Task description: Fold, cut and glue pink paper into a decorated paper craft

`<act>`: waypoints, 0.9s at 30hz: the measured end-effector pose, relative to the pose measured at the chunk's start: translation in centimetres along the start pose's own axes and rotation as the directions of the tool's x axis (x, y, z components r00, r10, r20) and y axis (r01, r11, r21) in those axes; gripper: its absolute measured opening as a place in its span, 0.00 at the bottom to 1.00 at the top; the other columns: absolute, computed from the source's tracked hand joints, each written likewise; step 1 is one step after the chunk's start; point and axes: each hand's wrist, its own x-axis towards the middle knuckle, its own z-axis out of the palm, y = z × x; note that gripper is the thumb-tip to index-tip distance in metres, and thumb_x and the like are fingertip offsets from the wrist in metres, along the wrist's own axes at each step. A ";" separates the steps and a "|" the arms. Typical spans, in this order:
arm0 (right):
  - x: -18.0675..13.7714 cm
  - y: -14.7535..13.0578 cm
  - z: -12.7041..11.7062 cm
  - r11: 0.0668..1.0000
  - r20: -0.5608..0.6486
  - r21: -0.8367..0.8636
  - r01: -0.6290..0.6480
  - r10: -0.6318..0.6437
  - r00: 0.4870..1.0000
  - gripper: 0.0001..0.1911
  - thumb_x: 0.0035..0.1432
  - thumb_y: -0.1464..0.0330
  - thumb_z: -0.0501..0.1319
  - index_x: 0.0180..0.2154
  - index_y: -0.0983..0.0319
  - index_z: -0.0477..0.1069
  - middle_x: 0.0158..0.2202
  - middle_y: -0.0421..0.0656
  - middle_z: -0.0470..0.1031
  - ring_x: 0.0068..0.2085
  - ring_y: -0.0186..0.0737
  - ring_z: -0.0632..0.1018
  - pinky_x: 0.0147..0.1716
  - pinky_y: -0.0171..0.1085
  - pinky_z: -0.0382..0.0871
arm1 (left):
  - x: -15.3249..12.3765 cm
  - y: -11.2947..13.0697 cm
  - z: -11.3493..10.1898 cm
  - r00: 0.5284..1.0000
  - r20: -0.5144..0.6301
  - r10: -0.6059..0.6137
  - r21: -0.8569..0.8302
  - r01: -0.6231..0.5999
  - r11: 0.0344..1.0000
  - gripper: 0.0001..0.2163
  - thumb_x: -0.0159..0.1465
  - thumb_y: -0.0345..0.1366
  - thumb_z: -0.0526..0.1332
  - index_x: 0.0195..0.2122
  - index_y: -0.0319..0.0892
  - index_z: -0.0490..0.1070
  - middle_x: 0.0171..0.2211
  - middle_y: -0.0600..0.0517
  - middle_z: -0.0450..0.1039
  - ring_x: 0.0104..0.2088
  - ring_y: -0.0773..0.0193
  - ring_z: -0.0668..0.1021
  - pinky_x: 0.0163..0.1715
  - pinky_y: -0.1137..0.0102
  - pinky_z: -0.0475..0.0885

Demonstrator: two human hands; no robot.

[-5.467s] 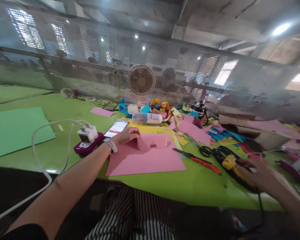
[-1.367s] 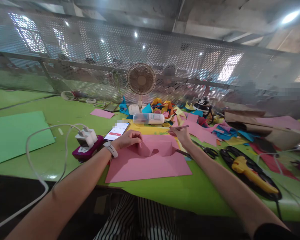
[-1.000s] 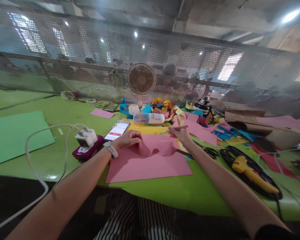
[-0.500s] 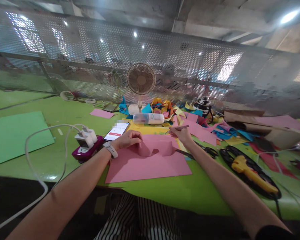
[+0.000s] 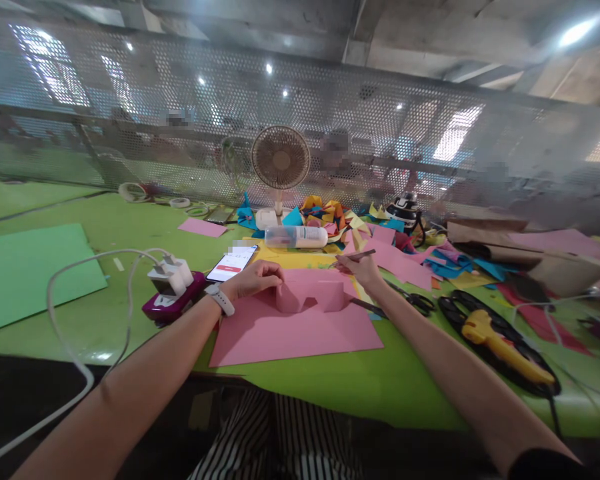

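My left hand (image 5: pixel 256 279) pinches the left edge of a pink folded paper piece (image 5: pixel 310 295), which stands upright with a notch in its lower edge. Beneath it a larger pink sheet (image 5: pixel 295 337) lies flat on the green table. In a writing grip, my right hand (image 5: pixel 363 268) holds a slim dark pen (image 5: pixel 364 254), just beyond the folded piece's right end. Yellow paper (image 5: pixel 283 257) lies behind the pink piece; the pen's tip is too small to make out.
A phone (image 5: pixel 233 262) and a purple power strip (image 5: pixel 174 297) with white chargers lie left. Scissors (image 5: pixel 421 304) and a yellow glue gun (image 5: pixel 505 347) on a black tray sit right. Behind are a bottle (image 5: pixel 296 237), a fan (image 5: pixel 281 158) and paper scraps (image 5: pixel 325 212).
My right hand with the pen has shifted very slightly to the left. The left hand keeps its pinch on the folded pink paper, and the whole view has moved a few pixels.
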 end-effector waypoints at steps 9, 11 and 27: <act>0.2 0.5 0.0 0.999 -0.030 0.052 -0.015 0.016 0.999 0.18 0.41 0.55 0.68 0.26 0.64 0.73 0.24 0.46 0.78 0.26 0.39 0.79 0.30 0.38 0.77 | 0.0 -0.1 0.0 1.000 0.008 -0.006 0.010 0.006 1.000 0.05 0.54 0.34 0.58 0.27 0.37 0.69 0.22 0.52 0.74 0.25 0.66 0.74 0.29 0.74 0.67; 0.2 0.6 0.1 0.998 -0.037 0.056 -0.011 0.013 0.999 0.18 0.41 0.55 0.68 0.25 0.64 0.73 0.24 0.45 0.78 0.26 0.39 0.79 0.31 0.38 0.77 | 0.0 0.0 -0.1 1.000 0.007 -0.005 0.012 0.005 1.000 0.05 0.54 0.34 0.58 0.28 0.38 0.69 0.22 0.52 0.74 0.25 0.66 0.74 0.29 0.74 0.67; 2.0 -1.4 -4.1 0.998 -0.127 -0.063 -0.028 0.020 0.992 0.16 0.40 0.58 0.69 0.24 0.65 0.72 0.21 0.46 0.77 0.22 0.39 0.78 0.19 0.32 0.74 | 0.1 -0.1 -0.1 1.000 0.003 -0.030 -0.011 0.030 0.999 0.06 0.54 0.36 0.59 0.28 0.38 0.68 0.22 0.52 0.74 0.24 0.66 0.74 0.28 0.73 0.68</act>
